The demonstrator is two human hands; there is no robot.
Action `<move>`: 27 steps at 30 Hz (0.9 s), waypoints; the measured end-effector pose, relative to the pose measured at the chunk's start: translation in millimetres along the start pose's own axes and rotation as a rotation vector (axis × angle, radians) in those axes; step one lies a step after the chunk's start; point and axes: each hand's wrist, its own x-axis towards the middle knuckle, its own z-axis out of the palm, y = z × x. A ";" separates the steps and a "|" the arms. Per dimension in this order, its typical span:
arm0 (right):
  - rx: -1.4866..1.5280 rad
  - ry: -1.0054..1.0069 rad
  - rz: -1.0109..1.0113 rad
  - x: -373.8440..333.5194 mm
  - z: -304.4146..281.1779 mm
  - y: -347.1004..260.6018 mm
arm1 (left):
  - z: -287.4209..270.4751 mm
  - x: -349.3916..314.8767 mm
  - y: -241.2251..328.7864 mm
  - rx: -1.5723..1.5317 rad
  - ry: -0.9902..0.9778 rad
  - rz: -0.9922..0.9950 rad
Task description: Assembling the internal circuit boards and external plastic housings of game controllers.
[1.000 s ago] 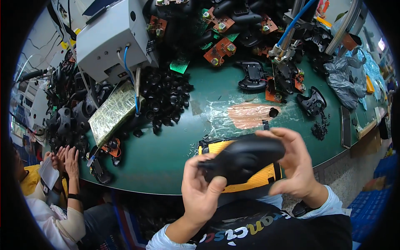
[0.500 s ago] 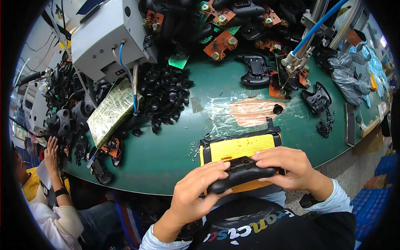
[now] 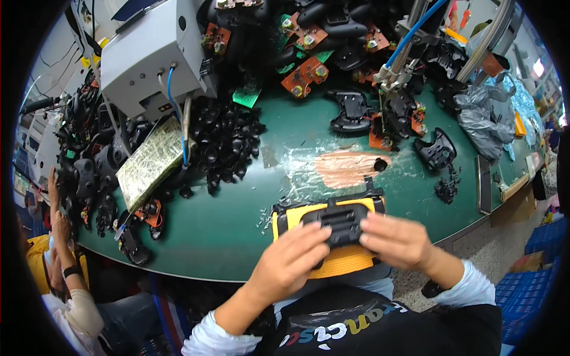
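Note:
Both my hands hold a black game controller [image 3: 342,221] over a yellow padded rest [image 3: 343,265] with black edges. My left hand [image 3: 290,256] grips the controller's left end, fingers laid over its upper face. At the other end, my right hand [image 3: 396,240] is closed round it, its fingers somewhat blurred. A recessed compartment in the middle of the controller faces up toward me. My thumbs are mostly hidden. Small dark pins [image 3: 265,219] lie scattered just left of the rest.
A heap of black thumbstick caps [image 3: 228,142] lies beside a grey box machine [image 3: 151,59]. Controller shells [image 3: 436,149], orange circuit boards [image 3: 304,77] and a metal fixture with a blue hose [image 3: 409,38] stand farther back. At far left, a co-worker's arm [image 3: 64,237] reaches the table.
The controller has tipped up from nearly edge-on, so its compartment side shows more, and it sits slightly higher over the rest. The whole view has shifted a little. The co-worker's hands have moved.

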 end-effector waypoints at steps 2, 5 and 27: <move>0.078 -0.069 0.060 -18.1 2.3 -11.5 | 3.0 -14.1 9.8 0.027 -0.052 -0.029; 0.074 -0.094 0.070 -21.6 2.5 -18.7 | 1.4 -17.3 28.7 -0.037 -0.018 -0.132; 1.065 0.100 0.182 147.2 -150.1 41.2 | 24.0 25.0 24.4 0.206 -0.148 -0.159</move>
